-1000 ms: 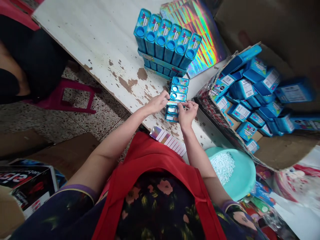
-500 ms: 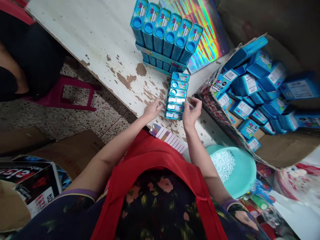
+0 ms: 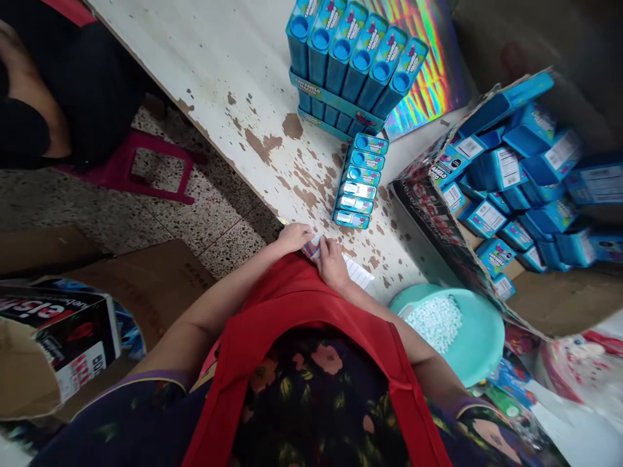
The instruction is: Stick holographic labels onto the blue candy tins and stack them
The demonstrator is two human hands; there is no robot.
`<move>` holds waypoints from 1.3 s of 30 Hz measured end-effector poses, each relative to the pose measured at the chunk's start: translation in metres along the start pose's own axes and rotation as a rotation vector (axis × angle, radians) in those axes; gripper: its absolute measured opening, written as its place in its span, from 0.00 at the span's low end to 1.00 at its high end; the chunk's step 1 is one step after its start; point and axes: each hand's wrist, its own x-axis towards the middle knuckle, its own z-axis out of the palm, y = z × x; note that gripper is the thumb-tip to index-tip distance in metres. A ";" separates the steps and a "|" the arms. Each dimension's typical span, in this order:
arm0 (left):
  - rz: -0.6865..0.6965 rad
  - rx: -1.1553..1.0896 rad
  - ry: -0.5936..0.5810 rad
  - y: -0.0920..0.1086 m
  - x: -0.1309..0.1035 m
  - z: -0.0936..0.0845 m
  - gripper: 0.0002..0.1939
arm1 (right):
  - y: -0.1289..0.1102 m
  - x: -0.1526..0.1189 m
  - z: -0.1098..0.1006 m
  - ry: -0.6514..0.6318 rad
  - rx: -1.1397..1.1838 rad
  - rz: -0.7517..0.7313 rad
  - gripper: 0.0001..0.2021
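Observation:
At the table's near edge lies a strip of shiny labels, with pale backing showing on its right part. My left hand is closed at the strip's left end, fingers pressed together. Close beside it, my right hand is closed on the strip's middle, covering part of it. Just beyond my hands stands a row of blue candy boxes; the nearer three have a silvery label across the top, the farther three show round blue circles.
Behind the row, taller blue boxes stand in a display tray beside a holographic sheet. A carton of blue boxes is at right, a turquoise basin of white pieces below it. Another person sits at left near a pink stool.
Both hands have left the sides of the row of boxes and come back toward me onto the label strip. The whole view has shifted slightly.

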 end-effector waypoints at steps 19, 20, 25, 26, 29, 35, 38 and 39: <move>0.291 -0.373 0.126 -0.003 -0.024 -0.018 0.24 | -0.024 -0.004 -0.036 0.131 0.306 0.061 0.09; 0.336 -0.425 0.089 -0.002 -0.029 -0.020 0.26 | -0.027 -0.004 -0.040 0.148 0.338 0.044 0.09; 0.340 -0.721 -0.107 0.007 -0.043 -0.031 0.22 | -0.041 0.007 -0.068 0.304 0.516 0.021 0.10; 0.314 -0.752 -0.123 0.011 -0.043 -0.034 0.20 | -0.042 0.010 -0.074 0.354 0.546 0.038 0.10; 0.271 -0.767 -0.072 0.031 -0.031 -0.048 0.16 | -0.039 0.026 -0.089 0.512 0.595 0.109 0.10; 0.384 -0.615 0.095 0.073 0.027 -0.096 0.11 | -0.010 0.089 -0.114 0.867 0.467 0.259 0.11; 0.435 -0.530 0.137 0.080 0.060 -0.110 0.08 | 0.003 0.117 -0.124 0.903 0.444 0.339 0.09; 0.439 -0.508 0.136 0.081 0.069 -0.111 0.08 | 0.006 0.124 -0.126 0.895 0.452 0.369 0.08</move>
